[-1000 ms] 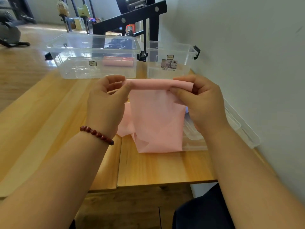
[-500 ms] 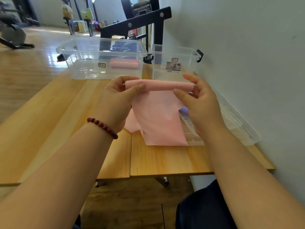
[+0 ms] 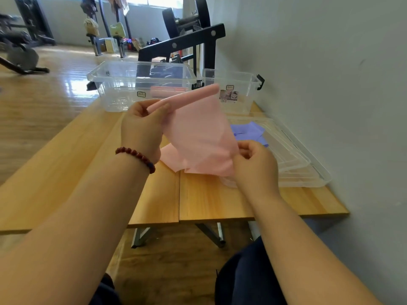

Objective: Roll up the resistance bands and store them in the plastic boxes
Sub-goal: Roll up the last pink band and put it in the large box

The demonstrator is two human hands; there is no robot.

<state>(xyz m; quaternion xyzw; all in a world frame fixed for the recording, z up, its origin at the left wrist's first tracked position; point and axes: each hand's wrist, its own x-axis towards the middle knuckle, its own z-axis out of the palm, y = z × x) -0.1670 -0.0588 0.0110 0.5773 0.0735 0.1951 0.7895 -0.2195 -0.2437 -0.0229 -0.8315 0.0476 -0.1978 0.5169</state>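
Head view. The left hand, a beaded bracelet on its wrist, is raised above the bench, thumb and fingers closed around the near end of the rolled part of a pink resistance band; the roll slants up and away to the right. The unrolled sheet hangs from it, its lowest folds lying on the bench. The right hand, lower and nearer, pinches the sheet's right edge. At the bench's far edge stand a large plastic box, holding a rolled pink band, and just to its right a small plastic box. By the wall, a purple band lies on stacked clear lids
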